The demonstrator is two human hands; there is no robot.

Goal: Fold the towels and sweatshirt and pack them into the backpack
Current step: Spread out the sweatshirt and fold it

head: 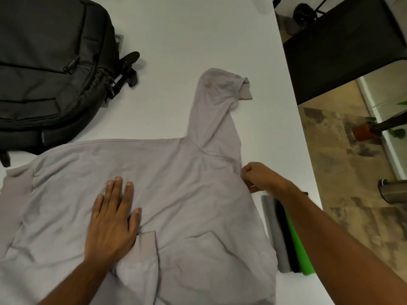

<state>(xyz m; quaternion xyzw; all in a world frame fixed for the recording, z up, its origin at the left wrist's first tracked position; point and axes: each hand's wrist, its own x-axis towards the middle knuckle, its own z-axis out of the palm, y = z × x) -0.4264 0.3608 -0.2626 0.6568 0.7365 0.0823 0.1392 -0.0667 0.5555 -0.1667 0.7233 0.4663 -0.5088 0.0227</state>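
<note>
- Sweatshirt (176, 194) spread flat on the white table (187, 40), under both my hands; one sleeve runs away from me past my right hand, its cuff (245, 90) folded back at the far end.
- My left hand (114, 219) lies palm down on the body of the sweatshirt, fingers straight and spread, pressing the cloth.
- A second cuff (146, 243) sits just right of my left wrist, folded in over the front.
- My right hand (259, 178) is at the sweatshirt's right edge near the shoulder seam, fingers curled, pinching the fabric there.
- Towels (286, 238), grey, black and green, lie side by side under my right forearm, just beside the sweatshirt's edge.
- Backpack (50, 62), black, lies beyond my left hand, its near edge touching the sweatshirt; zips look closed.
</note>
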